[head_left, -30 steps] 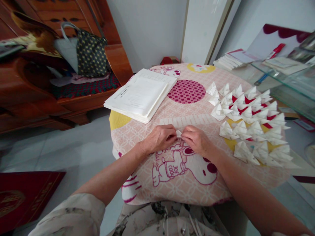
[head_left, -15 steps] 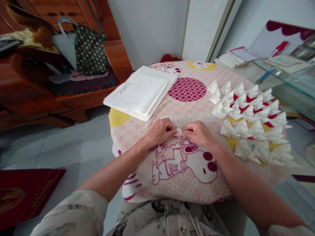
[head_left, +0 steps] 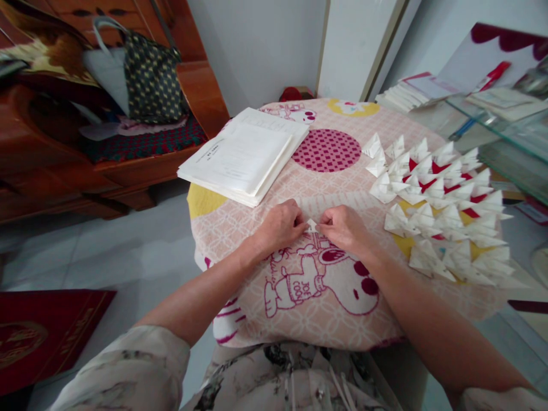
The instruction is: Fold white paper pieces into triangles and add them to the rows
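Between my two hands is a small piece of folded white paper [head_left: 311, 225], low over the cloth-covered table. My left hand [head_left: 283, 224] pinches its left side, fingers curled. On the paper's right side, my right hand [head_left: 342, 226] is closed in a pinch too. Most of the paper is hidden by my fingers, and only a small pointed part shows. Right of my hands stand rows of folded paper pieces [head_left: 449, 217] with pointed tips. Beyond my left hand lies a stack of white paper sheets [head_left: 240, 162].
A patterned tablecloth [head_left: 274, 337] covers the round table. At the right, a glass shelf [head_left: 514, 137] stands close to the table's edge, with a stack of papers [head_left: 411, 94] behind. A wooden bench [head_left: 201, 97] at the left holds a dark patterned bag [head_left: 152, 80].
Both hands keep their pinch on the folded paper and have shifted only slightly. The fingers of my left hand are a little more curled. The whole view has tilted a little.
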Demonstrator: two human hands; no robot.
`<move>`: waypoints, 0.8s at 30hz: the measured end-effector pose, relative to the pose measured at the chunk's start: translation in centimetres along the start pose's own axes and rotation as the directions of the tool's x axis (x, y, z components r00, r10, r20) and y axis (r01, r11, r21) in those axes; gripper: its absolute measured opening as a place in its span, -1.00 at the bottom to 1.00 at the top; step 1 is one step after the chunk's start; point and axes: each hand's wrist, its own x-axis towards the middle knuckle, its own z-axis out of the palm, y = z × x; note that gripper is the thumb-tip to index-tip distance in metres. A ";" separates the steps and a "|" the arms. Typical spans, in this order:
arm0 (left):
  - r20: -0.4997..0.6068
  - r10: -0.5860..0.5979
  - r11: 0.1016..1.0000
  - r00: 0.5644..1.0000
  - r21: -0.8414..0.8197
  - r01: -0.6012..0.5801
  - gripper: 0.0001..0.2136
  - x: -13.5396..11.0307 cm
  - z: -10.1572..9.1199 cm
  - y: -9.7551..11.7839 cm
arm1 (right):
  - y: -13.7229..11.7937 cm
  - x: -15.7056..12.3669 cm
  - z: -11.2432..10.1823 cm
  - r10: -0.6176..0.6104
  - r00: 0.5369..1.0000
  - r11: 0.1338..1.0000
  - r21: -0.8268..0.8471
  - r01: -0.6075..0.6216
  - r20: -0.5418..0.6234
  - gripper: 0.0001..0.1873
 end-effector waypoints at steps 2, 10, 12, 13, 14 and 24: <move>-0.015 0.023 1.000 1.000 -0.010 -0.024 -0.92 0.0 0.1 -0.1 | 0.0 0.0 0.0 0.007 1.000 1.000 -0.003 -0.007 -0.009 -0.84; 0.003 -0.056 0.997 0.998 -0.054 0.056 -0.95 0.6 0.8 -0.2 | 0.6 0.0 0.3 -0.028 0.998 0.999 0.039 0.030 -0.055 -0.81; 0.011 -0.078 0.996 0.997 -0.033 0.078 -0.93 0.7 0.9 0.0 | 0.6 -0.1 0.4 -0.021 0.998 0.999 0.042 0.024 -0.063 -0.81; 0.011 -0.073 0.997 0.997 -0.021 0.074 -0.92 0.7 0.9 0.0 | 0.5 -0.2 0.4 -0.019 0.998 0.999 0.045 0.022 -0.066 -0.81; 0.011 -0.063 0.998 0.998 -0.012 0.063 -0.92 0.8 0.8 0.1 | 0.4 -0.2 0.4 -0.021 0.998 0.998 0.050 0.024 -0.067 -0.81; 0.017 -0.034 0.976 0.999 -0.215 0.036 -0.93 0.8 0.7 -0.7 | 1.4 -0.2 0.5 -0.125 0.992 0.977 0.173 0.127 -0.022 -0.91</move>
